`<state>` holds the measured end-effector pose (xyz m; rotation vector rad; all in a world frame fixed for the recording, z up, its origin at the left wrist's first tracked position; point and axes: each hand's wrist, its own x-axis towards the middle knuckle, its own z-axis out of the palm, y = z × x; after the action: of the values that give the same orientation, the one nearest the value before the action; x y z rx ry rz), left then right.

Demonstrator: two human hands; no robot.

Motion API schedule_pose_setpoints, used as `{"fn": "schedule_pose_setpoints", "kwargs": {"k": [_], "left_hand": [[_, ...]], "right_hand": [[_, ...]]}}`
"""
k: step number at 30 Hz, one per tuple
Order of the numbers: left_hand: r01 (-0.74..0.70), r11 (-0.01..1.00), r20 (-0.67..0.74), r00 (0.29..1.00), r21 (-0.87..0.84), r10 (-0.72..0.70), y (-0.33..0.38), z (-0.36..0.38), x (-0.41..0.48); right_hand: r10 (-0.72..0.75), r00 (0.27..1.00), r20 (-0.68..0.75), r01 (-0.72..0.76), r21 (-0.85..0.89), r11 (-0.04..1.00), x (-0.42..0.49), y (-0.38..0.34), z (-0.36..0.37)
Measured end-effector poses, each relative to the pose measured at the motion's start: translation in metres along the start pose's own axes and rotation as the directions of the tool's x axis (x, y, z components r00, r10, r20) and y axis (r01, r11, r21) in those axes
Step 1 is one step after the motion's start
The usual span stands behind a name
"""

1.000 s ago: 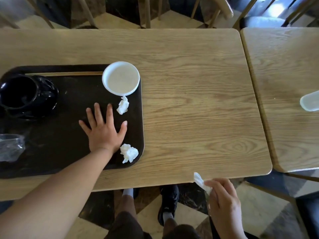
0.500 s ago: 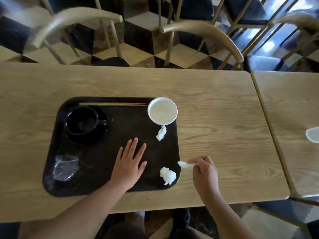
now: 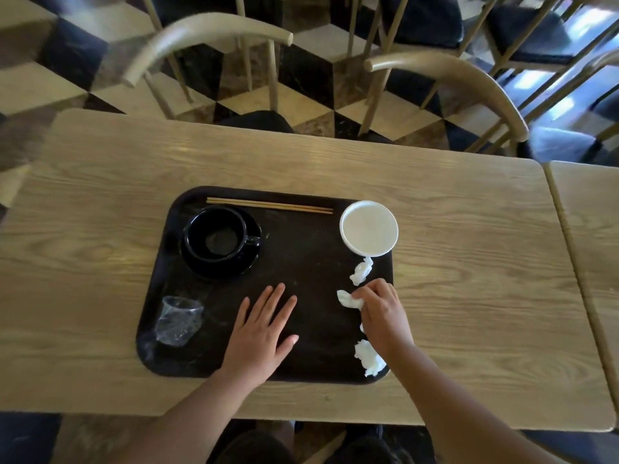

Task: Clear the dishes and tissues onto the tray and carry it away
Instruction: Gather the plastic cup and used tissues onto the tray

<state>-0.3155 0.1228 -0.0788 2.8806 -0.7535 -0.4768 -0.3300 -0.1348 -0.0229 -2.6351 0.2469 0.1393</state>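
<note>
Pinched between the fingertips of the right hand point(image 3: 382, 311), a crumpled white tissue point(image 3: 346, 299) hangs just over the right part of the dark tray point(image 3: 301, 272); that grip is closed on the soft wad, knuckles up, wrist bent inward, the forearm running in from the lower right. The left hand point(image 3: 259, 333) lies flat and released on the tray's bare middle, palm down, fingers spread and pointing away from the person, holding nothing. The tray is a matte black rectangle with rounded corners and a scuffed surface, set on the pale wood-grain bench point(image 3: 469, 262). Two more balled tissues rest on it: one point(image 3: 361, 271) just below the white bowl point(image 3: 368, 228), another point(image 3: 368, 358) at the near right corner, partly behind the right forearm. The bowl is round, smooth and shallow, seated at the tray's far right corner with its rim over the edge. A glossy black cup point(image 3: 216, 237) stands on a black saucer point(image 3: 246, 262) at the far left, a pair of thin wooden chopsticks point(image 3: 269, 205) lies along the far rim, and a crinkled clear plastic cup point(image 3: 177, 319) sits at the near left.
</note>
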Motion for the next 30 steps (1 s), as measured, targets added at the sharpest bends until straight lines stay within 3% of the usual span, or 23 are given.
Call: {"fn": "schedule_pose_setpoints", "kwargs": {"k": [12, 19, 22, 26, 30], "left_hand": [[0.001, 0.999, 0.038, 0.999, 0.041, -0.002, -0.001, -0.001, -0.001], [0.014, 1.0, 0.128, 0.992, 0.023, -0.016, 0.007, -0.03, 0.004], [0.068, 0.995, 0.179, 0.982, -0.075, -0.054, 0.01, -0.054, 0.002], [0.212, 0.914, 0.165, 0.973, -0.346, -0.163, 0.012, -0.079, -0.017], [0.284, 0.861, 0.1, 0.958, -0.421, -0.267, 0.013, -0.1, -0.046]], "right_hand": [[0.003, 0.999, 0.035, 0.0, -0.07, 0.998, -0.003, 0.002, 0.01], [0.005, 0.989, 0.149, 0.005, -0.063, 0.998, -0.012, -0.006, -0.013], [0.009, 0.99, 0.138, -0.007, -0.01, 1.0, -0.02, -0.013, -0.03], [0.052, 0.994, 0.098, -0.055, 0.031, 0.998, -0.032, -0.014, -0.047], [0.093, 0.991, 0.099, -0.1, 0.073, 0.992, -0.047, -0.012, -0.061]]}}
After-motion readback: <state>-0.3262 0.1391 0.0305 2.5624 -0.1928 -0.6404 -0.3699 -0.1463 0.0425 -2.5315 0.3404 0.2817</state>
